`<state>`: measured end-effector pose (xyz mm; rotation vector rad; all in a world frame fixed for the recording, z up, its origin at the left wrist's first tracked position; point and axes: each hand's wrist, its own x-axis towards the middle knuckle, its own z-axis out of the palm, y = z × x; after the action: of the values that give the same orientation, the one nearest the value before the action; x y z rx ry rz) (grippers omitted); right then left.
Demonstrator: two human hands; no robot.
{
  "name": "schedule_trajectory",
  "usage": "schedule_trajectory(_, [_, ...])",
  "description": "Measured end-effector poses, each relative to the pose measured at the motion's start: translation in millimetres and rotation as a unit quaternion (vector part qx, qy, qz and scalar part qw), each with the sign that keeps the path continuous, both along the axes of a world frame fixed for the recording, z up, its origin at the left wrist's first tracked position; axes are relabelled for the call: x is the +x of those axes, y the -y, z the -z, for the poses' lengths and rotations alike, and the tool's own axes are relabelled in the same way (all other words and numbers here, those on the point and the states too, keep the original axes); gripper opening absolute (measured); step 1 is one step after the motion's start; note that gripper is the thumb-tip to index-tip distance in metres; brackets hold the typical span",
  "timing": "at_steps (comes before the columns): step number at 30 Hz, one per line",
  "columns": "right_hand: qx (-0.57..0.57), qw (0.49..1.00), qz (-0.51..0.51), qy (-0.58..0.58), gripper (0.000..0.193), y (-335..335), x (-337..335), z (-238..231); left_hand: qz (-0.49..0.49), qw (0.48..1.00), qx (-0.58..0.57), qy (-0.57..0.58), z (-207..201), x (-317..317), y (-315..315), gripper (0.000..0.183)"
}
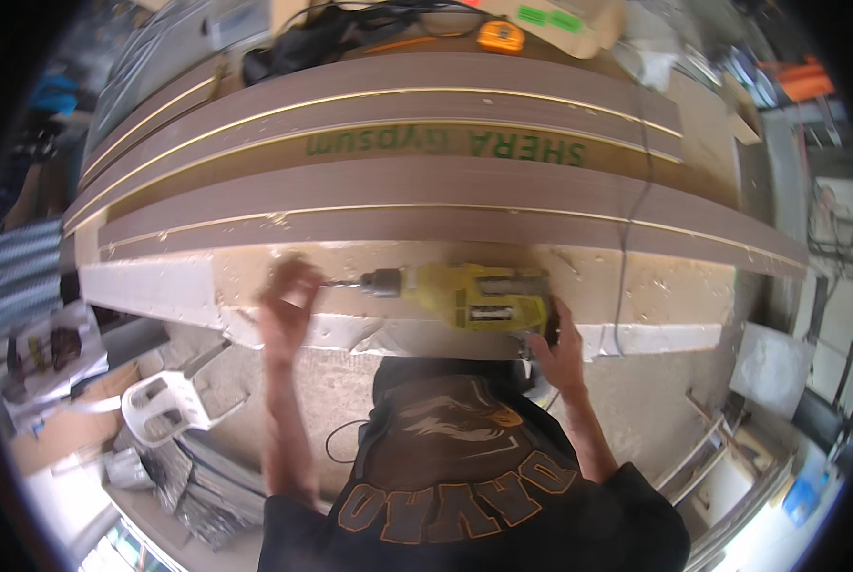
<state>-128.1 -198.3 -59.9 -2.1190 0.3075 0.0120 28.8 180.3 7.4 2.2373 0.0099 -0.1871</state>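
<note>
A yellow-green power drill (455, 297) lies on its side over the near edge of the workbench, its dark chuck (382, 283) and thin metal drill bit (342, 283) pointing left. My right hand (562, 351) is wrapped round the handle end of the drill. At the bit's tip is my left hand (291, 296), its thumb and fingers curled. Motion smears those fingers, so whether they touch the bit does not show. Just beyond the drill, brown grooved boards (445, 224) run across the bench.
More brown boards (369, 95) lie farther back, with an orange tape measure (501, 36) behind them. A dark cable (626, 248) crosses the boards on the right. Shavings dot the worktop (674, 281). A white plastic chair (166, 405) stands on the floor at the left.
</note>
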Motion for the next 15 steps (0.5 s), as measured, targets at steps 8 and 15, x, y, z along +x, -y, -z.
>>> schedule_trajectory(8, [0.164, 0.974, 0.078, -0.138, 0.058, 11, 13, -6, 0.378, 0.857, 0.302, 0.175, 37, 153, 37, 0.093])
schedule_trajectory(15, [0.169, 0.963, 0.089, -0.192, 0.054, 5, -3, -21, 0.457, 0.828, 0.230, 0.231, 64, 168, 50, 0.087])
